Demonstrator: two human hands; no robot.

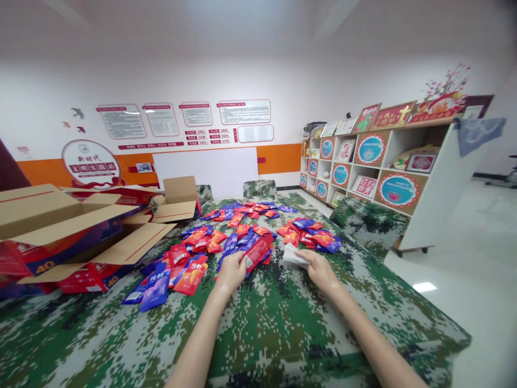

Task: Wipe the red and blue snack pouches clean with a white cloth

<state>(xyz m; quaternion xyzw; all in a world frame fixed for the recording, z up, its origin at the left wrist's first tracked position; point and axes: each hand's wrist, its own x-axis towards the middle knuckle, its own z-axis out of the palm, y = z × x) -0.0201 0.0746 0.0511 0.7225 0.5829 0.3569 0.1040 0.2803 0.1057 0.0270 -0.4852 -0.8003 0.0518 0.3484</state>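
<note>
My left hand (234,270) is closed on the near end of a red packet (258,251), which tilts up over a pile of packets. Between the fingers of my right hand (320,268) is a folded white cloth or tissue (294,255), held a little right of the red packet and apart from it. Beyond my hands lie purple and red-orange packets in loose piles. One pile (313,233) is just past my right hand, and another (173,275) lies to the left of my left hand.
Opened cardboard boxes (133,242) crowd the table's left side. A camouflage cloth (258,334) covers the table. More packets (250,209) lie at the far end. Chairs with camouflage covers (365,226) stand along the right, before a white shelf unit (432,178).
</note>
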